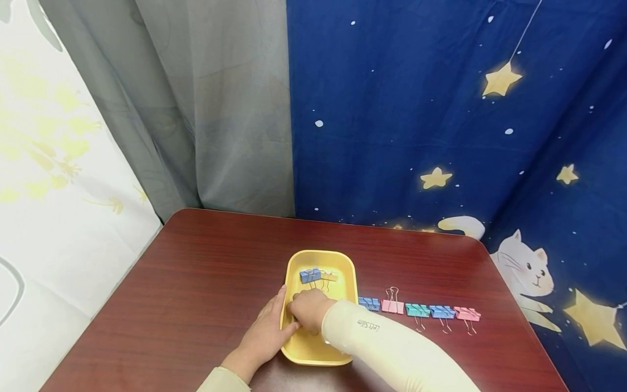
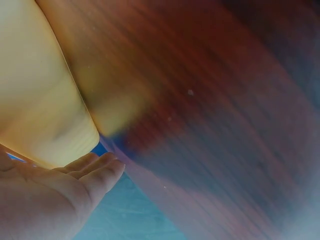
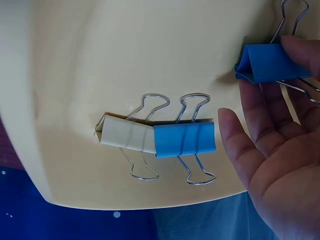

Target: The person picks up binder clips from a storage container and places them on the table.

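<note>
Pinching blue clip [image 3: 267,64] between thumb [image 3: 303,53] and fingers [image 3: 256,113], right grip [image 1: 311,311] inside yellow tray [image 1: 305,351]

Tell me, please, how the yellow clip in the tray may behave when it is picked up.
The yellow clip would probably feel stiff, as its edges look straight and firm. Its wedge-shaped body should hardly roll. Lifting it might nudge the blue clip, which lies end to end against it.

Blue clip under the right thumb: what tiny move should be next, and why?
Perhaps lift it gently from the yellow tray: the right grip seems to pinch the blue clip, and the left grip touches the tray's side, which may steady it.
</note>
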Tool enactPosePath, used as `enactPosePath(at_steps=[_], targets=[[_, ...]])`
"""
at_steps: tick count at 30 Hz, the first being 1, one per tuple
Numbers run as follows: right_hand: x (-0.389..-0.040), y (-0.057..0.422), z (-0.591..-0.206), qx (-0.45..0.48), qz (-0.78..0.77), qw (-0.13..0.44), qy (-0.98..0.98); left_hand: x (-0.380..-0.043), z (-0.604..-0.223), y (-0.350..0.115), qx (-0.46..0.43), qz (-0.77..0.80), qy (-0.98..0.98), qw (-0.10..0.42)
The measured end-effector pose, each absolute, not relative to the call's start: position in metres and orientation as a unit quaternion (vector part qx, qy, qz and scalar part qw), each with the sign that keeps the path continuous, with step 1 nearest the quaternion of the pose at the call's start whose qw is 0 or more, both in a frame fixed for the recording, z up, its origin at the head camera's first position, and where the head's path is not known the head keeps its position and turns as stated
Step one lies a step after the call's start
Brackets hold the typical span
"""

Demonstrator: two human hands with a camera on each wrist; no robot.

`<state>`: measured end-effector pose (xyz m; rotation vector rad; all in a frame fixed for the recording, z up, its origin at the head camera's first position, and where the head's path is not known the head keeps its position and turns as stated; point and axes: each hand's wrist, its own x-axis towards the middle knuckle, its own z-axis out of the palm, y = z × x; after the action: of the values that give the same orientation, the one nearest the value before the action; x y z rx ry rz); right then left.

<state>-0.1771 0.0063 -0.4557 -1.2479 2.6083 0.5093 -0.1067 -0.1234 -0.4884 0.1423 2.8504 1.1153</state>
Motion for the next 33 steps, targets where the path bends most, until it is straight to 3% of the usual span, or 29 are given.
enactPosePath(at_steps=[13,33], targets=[[-0.182,0.019,-0.448,-0.402,0.133,0.126,0.897,-0.107,-0.487,-0.121,0.044,0.367,0.928,0.048],[-0.187,0.044,-0.415,-0.410,0.023,0.048,0.910,-0.105,-0.485,-0.123,0.039,0.368,0.927,0.056]])
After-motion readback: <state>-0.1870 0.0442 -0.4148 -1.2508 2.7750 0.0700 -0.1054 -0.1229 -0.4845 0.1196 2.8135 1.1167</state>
